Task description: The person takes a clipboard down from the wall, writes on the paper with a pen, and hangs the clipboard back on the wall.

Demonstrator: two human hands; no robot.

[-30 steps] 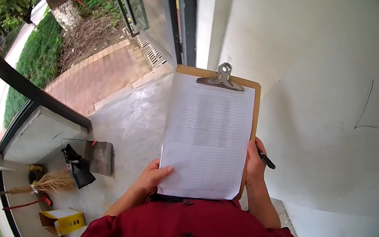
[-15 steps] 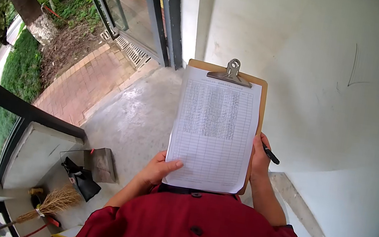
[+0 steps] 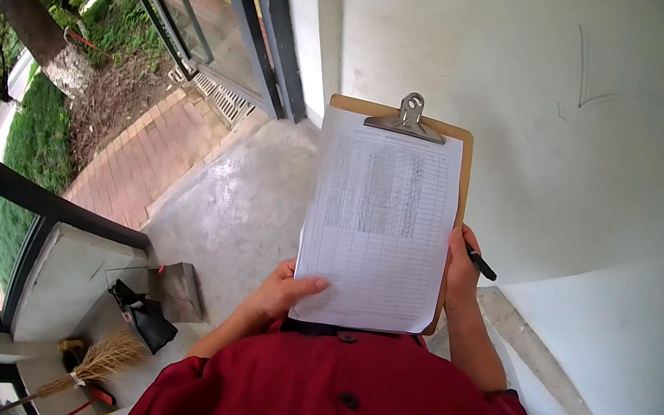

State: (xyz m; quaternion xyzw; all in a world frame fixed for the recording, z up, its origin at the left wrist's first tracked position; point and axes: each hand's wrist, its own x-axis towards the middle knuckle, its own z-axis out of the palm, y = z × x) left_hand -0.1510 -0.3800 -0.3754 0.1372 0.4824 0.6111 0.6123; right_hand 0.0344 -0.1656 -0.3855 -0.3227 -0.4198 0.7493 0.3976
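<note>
A brown clipboard (image 3: 464,176) is held upright in front of my red shirt. Its metal clip pins white paper sheets (image 3: 373,275) printed with a table, the upper rows filled in and the lower rows blank. My left hand (image 3: 289,289) grips the lower left edge, thumb lying on the paper and fingers hidden behind. At the right edge, my right hand (image 3: 463,259) is closed around a black pen (image 3: 481,264) that points outward to the right, and it also steadies the board from the side.
A glass door (image 3: 208,5) with a dark frame stands open at the upper left, leading to brick paving (image 3: 142,147). On the floor at lower left are a dustpan (image 3: 181,292), a black bag (image 3: 145,319) and a straw broom (image 3: 104,358). A pale wall (image 3: 546,172) rises on the right.
The view has turned slightly, so the door and wall marks shift left. Both hands keep the same hold on the clipboard and pen.
</note>
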